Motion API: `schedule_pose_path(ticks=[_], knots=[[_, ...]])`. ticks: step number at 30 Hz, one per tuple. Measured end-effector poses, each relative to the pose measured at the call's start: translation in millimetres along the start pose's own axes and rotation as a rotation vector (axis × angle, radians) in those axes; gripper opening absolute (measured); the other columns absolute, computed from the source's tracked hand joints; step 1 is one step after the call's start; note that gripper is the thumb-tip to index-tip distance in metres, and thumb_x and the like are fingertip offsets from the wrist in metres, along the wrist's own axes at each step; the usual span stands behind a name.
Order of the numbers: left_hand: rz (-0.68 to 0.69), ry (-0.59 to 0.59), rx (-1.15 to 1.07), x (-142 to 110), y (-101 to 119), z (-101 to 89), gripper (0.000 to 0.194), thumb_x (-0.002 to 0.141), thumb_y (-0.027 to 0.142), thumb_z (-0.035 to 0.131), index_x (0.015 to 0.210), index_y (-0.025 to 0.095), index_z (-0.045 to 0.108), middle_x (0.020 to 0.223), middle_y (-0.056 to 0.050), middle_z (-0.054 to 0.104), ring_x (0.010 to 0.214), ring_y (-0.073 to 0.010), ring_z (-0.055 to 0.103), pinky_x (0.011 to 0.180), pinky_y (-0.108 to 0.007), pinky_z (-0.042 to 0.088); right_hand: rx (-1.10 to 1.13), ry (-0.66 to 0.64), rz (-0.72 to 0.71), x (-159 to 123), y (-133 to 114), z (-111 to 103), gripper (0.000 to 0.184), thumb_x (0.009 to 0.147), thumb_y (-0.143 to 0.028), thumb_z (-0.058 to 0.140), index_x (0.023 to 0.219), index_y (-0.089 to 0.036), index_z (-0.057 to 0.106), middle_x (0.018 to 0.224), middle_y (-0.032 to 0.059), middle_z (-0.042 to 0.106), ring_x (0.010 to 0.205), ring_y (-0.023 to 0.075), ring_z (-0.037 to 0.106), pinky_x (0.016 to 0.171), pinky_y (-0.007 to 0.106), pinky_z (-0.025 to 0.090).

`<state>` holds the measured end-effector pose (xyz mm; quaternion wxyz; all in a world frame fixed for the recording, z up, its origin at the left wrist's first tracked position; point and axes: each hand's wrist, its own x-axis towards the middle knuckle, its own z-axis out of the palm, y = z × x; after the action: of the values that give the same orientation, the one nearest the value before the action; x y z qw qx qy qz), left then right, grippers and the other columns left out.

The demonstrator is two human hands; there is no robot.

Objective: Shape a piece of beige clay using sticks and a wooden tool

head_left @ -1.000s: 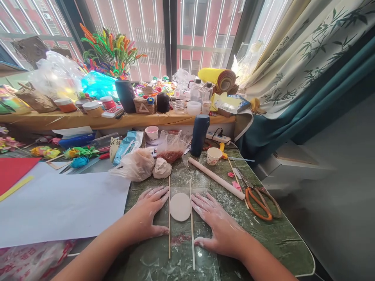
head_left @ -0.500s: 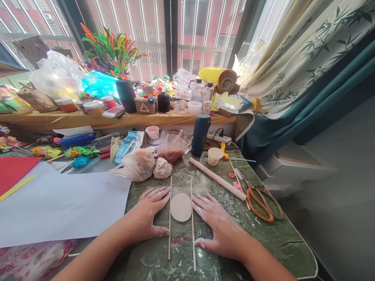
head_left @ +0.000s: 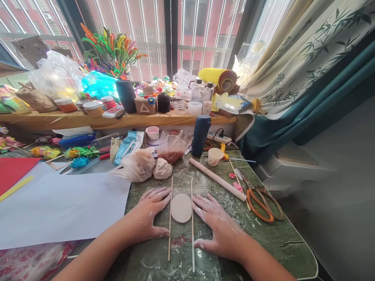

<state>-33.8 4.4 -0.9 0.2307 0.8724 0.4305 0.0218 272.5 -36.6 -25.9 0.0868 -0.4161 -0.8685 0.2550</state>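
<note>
A flat, round disc of pale clay (head_left: 181,208) lies on a clear sheet (head_left: 202,230) dusted with white powder. Two thin wooden sticks flank it, a left stick (head_left: 169,238) and a right stick (head_left: 193,242), both running away from me. My left hand (head_left: 150,214) rests with fingers spread, its fingertips and thumb touching the left stick. My right hand (head_left: 215,226) is spread too, fingertips against the right stick, thumb beside it. Both hands are powdery. Behind the disc sit a lump of clay (head_left: 163,169) and a pale rolling pin (head_left: 217,179), lying diagonally.
Large orange-handled scissors (head_left: 262,205) lie at the right edge. A paper cup (head_left: 215,156) and a dark blue bottle (head_left: 200,135) stand farther back. Plastic bags (head_left: 137,166) and white paper (head_left: 64,207) take up the left. A crowded sill (head_left: 123,120) runs behind.
</note>
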Motion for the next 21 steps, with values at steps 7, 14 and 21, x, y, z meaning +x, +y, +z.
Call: schedule_pose_path(ticks=[7,14,21], knots=[[-0.025,0.032,-0.017,-5.9,1.0,5.4,0.109,0.07,0.049,0.088,0.161,0.033,0.03,0.168,-0.008,0.029,0.153,-0.0401,0.026,0.125,-0.062,0.017,-0.016,0.048,0.029,1.0,-2.9,4.9,0.102,0.08,-0.063,0.075,0.16,-0.015,0.034,0.165,0.0148,0.032,0.154,0.0354,0.025,0.129,0.058,0.008],[-0.031,-0.006,0.001,-0.7,1.2,2.7,0.11,0.067,0.049,0.091,0.16,0.032,0.034,0.168,-0.007,0.029,0.153,-0.041,0.026,0.124,-0.062,0.018,-0.007,0.039,0.021,2.6,-2.2,3.7,0.102,0.077,-0.061,0.079,0.158,-0.017,0.037,0.165,0.0142,0.033,0.153,0.0357,0.027,0.128,0.059,0.007],[-0.014,0.002,-0.002,0.1,-0.4,2.3,0.11,0.066,0.047,0.091,0.159,0.033,0.034,0.167,-0.007,0.029,0.152,-0.0417,0.028,0.124,-0.063,0.018,0.01,0.06,-0.001,3.2,2.5,6.5,0.104,0.078,-0.061,0.078,0.161,-0.02,0.031,0.165,0.0144,0.033,0.153,0.0359,0.027,0.128,0.06,0.006]])
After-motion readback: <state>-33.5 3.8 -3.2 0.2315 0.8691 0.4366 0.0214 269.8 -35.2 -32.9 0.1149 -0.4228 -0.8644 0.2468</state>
